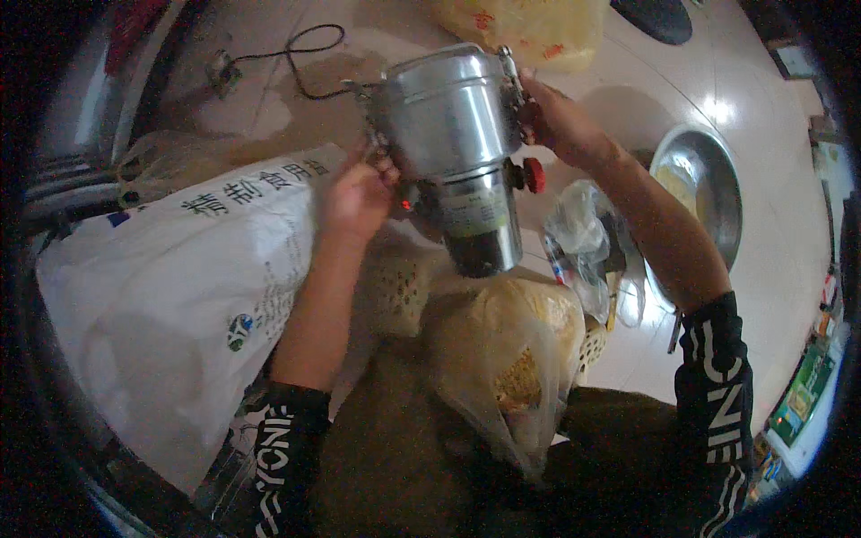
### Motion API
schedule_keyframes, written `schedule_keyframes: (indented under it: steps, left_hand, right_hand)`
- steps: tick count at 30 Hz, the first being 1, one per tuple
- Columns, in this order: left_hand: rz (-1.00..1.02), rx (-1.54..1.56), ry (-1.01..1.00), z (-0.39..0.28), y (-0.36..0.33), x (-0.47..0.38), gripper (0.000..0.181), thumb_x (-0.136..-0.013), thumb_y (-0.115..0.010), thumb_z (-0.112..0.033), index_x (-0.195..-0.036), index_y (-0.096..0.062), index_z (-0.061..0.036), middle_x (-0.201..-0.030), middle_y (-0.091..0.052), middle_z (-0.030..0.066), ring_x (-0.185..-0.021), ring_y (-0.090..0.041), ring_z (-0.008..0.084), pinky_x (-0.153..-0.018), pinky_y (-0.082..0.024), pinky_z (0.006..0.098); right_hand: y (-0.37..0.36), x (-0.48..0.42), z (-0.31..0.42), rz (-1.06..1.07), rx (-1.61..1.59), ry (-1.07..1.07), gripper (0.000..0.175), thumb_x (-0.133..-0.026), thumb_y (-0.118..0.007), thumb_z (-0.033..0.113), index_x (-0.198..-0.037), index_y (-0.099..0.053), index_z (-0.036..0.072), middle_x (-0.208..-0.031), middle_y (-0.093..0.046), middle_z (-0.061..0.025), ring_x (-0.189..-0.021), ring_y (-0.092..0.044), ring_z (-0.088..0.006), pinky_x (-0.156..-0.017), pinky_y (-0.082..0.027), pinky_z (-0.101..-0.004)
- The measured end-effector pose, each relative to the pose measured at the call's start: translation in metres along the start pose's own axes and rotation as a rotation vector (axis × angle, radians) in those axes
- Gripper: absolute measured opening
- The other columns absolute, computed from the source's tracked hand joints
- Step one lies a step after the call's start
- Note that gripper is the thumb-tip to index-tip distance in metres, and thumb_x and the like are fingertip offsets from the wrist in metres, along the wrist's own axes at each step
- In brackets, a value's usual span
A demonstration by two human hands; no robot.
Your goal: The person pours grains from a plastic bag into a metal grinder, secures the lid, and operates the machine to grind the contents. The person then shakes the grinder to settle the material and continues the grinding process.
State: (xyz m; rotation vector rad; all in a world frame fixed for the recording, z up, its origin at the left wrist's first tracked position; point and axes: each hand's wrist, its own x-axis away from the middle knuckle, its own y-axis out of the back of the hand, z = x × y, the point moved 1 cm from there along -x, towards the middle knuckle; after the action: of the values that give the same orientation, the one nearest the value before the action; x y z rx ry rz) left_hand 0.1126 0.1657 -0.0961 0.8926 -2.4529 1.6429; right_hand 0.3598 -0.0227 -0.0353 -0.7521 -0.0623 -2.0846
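An electric grain grinder [447,121] with a stainless-steel body hangs tilted between my hands, its lid end away from me. My left hand [363,191], slightly blurred, grips the grinder's left side near a metal clasp. On the opposite side, my right hand [555,121] holds it beside the other clasp [509,67]. A red knob [535,175] sticks out below that hand, and a small red light glows on the left. The lid appears to be on; the inside is hidden. Beneath the grinder's base is a clear plastic bag [498,323] with yellowish grain-like contents.
A white woven sack [181,269] bearing writing lies at left. The black power cord [296,60] loops across the tiled floor. At right stand a steel basin [723,195] and a crumpled plastic bag [582,218]. A yellowish bag [538,30] lies at the far side.
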Motion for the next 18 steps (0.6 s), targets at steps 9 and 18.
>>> schedule_keyframes:
  steps: [9,18]
  left_hand:
    - [0.198,-0.109,-0.017,-0.006,-0.028,0.037,0.052,-0.073,-0.05,0.002,-0.124,-0.05,-0.0058,-0.099,-0.056,0.008,-0.085,-0.056,0.0204,-0.074,-0.048,0.0361]
    - [0.273,-0.683,0.203,0.001,0.0,0.115,0.027,-0.083,-0.059,-0.007,-0.109,-0.058,-0.0016,-0.112,-0.058,0.006,-0.108,-0.054,0.017,-0.096,-0.042,0.0323]
  right_hand:
    - [0.001,0.044,0.006,0.024,-0.074,0.003,0.046,-0.097,-0.037,0.05,-0.102,-0.053,0.007,-0.08,-0.057,-0.0073,-0.065,-0.054,-0.0188,-0.059,-0.045,-0.0333]
    - [0.004,0.143,-0.028,-0.035,0.304,-0.21,0.045,-0.094,-0.051,0.038,-0.12,-0.049,0.002,-0.103,-0.058,-0.0087,-0.1,-0.054,-0.0206,-0.086,-0.046,-0.0334]
